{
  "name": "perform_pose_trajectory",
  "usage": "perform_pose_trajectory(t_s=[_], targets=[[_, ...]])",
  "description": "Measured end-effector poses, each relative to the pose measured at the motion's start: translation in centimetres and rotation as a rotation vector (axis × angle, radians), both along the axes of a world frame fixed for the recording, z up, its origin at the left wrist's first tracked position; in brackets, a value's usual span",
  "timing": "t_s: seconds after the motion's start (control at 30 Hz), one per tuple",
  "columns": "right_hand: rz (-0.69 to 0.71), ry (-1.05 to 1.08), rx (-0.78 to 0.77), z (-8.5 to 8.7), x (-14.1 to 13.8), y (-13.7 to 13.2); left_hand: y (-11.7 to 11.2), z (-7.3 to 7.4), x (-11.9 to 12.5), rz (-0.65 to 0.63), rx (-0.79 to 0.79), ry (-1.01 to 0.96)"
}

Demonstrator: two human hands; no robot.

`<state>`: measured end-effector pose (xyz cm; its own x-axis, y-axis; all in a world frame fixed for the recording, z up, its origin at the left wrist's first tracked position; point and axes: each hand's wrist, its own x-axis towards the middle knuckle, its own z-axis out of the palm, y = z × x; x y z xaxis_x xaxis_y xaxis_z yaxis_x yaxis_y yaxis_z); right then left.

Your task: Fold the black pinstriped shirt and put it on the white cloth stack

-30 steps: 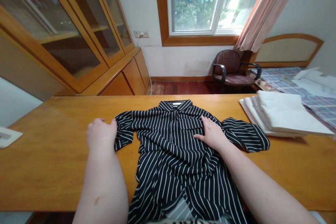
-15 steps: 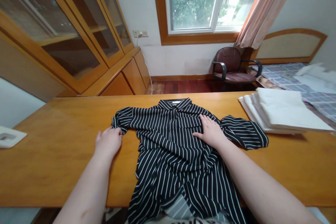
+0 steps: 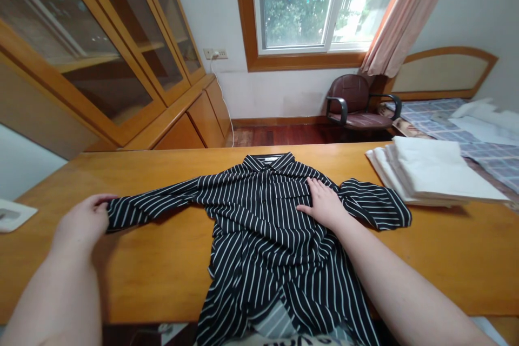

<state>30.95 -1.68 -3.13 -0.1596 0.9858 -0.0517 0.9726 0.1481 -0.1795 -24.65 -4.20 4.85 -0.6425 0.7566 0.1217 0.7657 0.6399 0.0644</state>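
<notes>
A black shirt with white stripes (image 3: pixel 263 227) lies spread on the wooden table (image 3: pixel 162 265), collar away from me, its hem hanging over the near edge. My left hand (image 3: pixel 83 219) is closed on the cuff of the left sleeve, which is stretched out straight to the left just above the table. My right hand (image 3: pixel 322 203) lies flat with fingers extended on the shirt's right chest, pressing it down. The right sleeve (image 3: pixel 377 205) lies bunched beside that hand.
A stack of folded white cloths (image 3: pixel 430 175) sits at the table's right. A white object (image 3: pixel 12 213) lies at the left edge. Beyond the table are a wooden glass-door cabinet (image 3: pixel 101 54), a brown armchair (image 3: pixel 354 102), a window and a bed.
My left hand has pulled the left sleeve from a bunched heap out to the left until it lies straight. My right hand has stayed on the shirt's chest.
</notes>
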Motion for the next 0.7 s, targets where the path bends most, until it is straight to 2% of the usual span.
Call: perform_pose_trajectory(t_s=[0.1,0.2,0.23,0.37,0.43,0.53,0.63,0.7], targets=[[0.005,0.0,-0.002,0.2,-0.1,0.0,0.4,-0.4,-0.3,-0.016,-0.085,0.048],[0.005,0.004,-0.005,0.4,-0.1,-0.1,1.0,-0.8,2.5,-0.036,-0.14,0.116],[0.004,0.005,-0.003,0.4,-0.1,-0.1,1.2,-1.1,4.1,-0.095,-0.123,0.106],[-0.001,0.011,0.002,0.4,-0.1,-0.1,1.6,-3.3,10.8,-0.502,-0.126,-0.103],[0.002,0.017,0.003,0.4,0.0,-0.1,1.7,-4.9,12.8,-0.577,-0.17,-0.124],[0.007,0.029,0.005,0.3,0.0,-0.1,2.1,-7.0,12.7,-0.476,-0.243,-0.081],[0.015,0.044,-0.003,0.3,0.1,0.0,2.3,-7.9,10.1,-0.324,-0.251,-0.086],[0.015,0.048,-0.007,0.2,0.1,0.0,2.1,-8.1,8.0,-0.267,-0.249,-0.103]])
